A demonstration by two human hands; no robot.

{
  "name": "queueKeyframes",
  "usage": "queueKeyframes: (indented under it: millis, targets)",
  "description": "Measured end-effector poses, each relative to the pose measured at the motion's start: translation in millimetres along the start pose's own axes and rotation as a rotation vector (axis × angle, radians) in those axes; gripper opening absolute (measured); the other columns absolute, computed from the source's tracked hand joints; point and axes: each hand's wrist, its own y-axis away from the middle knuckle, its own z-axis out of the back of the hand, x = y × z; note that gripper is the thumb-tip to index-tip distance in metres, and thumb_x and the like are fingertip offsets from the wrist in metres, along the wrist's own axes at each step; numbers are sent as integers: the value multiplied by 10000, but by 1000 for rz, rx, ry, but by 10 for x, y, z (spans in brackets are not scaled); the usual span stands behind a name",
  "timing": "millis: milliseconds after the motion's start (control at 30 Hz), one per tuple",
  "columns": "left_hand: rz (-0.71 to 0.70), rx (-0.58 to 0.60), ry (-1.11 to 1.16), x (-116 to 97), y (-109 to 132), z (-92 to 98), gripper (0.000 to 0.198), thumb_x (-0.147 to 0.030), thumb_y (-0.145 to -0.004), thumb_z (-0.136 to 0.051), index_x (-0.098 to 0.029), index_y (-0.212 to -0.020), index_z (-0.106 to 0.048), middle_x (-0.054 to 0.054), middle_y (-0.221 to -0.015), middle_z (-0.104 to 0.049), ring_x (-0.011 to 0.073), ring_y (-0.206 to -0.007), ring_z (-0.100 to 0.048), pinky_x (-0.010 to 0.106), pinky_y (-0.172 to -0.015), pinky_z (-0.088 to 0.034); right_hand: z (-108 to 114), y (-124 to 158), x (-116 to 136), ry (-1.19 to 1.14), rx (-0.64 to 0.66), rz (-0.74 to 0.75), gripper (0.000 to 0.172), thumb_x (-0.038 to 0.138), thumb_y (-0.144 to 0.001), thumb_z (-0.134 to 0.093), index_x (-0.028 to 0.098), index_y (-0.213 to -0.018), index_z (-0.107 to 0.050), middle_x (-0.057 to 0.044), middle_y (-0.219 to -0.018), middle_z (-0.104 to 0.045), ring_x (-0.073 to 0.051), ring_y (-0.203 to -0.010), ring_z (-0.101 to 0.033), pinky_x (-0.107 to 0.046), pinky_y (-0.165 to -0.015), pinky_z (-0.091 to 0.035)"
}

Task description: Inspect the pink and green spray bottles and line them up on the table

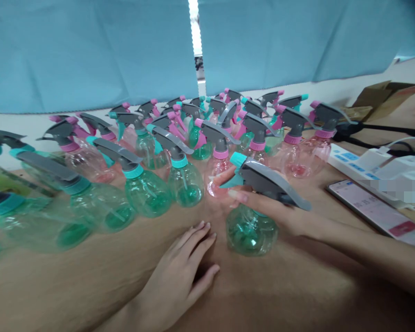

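Note:
A green spray bottle (251, 233) with a grey and turquoise trigger head stands upright on the wooden table (117, 281), right of centre. Around its neck and trigger are the fingers of my right hand (263, 203), partly hidden by the grey head. My left hand (180, 267) rests palm down on the table to the left of that bottle, fingers a little apart, holding nothing. Just beyond the hands stand a green bottle (186, 186) and a pink bottle (218, 168), part of several rows of similar spray bottles.
At the right lie a phone (376, 207) and a white power strip (356, 161) with plugs and cables. Brown cardboard (383, 101) is at the back right. Blue cloth (124, 50) hangs behind the bottles. Larger-looking green bottles (103, 207) stand at the left.

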Motion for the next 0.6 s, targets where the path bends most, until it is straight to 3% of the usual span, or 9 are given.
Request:
queueKeyframes:
  millis: [433,600]
  targets:
    - [11,-3,26,3,-13,9,428,-339,-949,-523,-186,-1342,-451,104,-1405,-493,274,-1286,-456,455,-1044,-393,7,13,-32,68,-8,-11,219,374,-871,-588,270,-1057,-636,12,-848,-663,-162,-778,-636,-306,-734,-513]
    - [22,4,31,-1,-9,11,430,-341,-949,-525,-191,-1346,-456,96,-1412,-486,271,-1291,-450,451,-1047,-392,-9,32,-40,60,-38,11,162,365,-871,-586,265,-994,-616,19,-909,-663,-142,-743,-612,-296,-739,-512]
